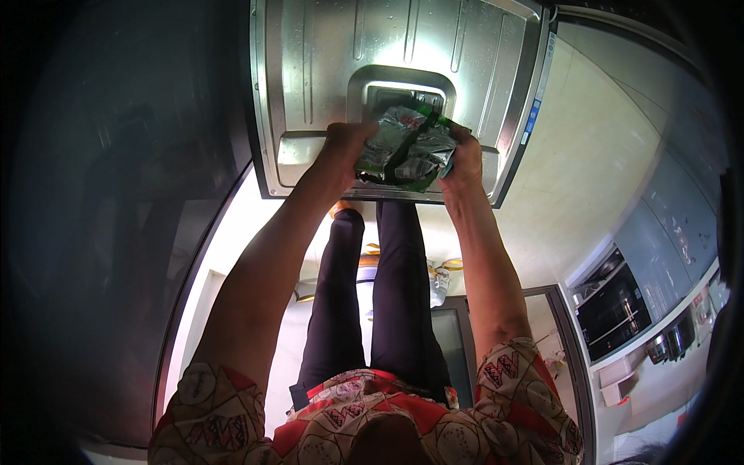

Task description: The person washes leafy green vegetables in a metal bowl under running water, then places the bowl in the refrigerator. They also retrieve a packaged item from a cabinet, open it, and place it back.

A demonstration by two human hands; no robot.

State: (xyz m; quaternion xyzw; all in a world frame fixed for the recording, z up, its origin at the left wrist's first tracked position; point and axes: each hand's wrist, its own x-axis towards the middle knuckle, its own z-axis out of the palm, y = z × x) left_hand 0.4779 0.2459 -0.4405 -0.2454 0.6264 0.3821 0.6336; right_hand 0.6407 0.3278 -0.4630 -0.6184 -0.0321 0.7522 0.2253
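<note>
A crumpled silver and green plastic bag (409, 147) is held level between my two hands. My left hand (347, 149) grips its left side, and my right hand (463, 161) has its fingers closed on the right edge. A dark strip crosses the bag from its upper right toward its lower left. Beneath it lies the steel inner face of a lowered door (325, 58), which looks like a dishwasher's. The bag partly covers a dark recessed compartment (418, 77) in the middle of that door. What the bag contains cannot be made out.
A tall dark glossy panel (116, 217) stands on my left. To the right are pale blue cabinet fronts (659, 240), a black built-in appliance (612, 306) and dark pots (673, 339). Behind my legs, a pale bundle with yellow straps (439, 280) lies on the floor.
</note>
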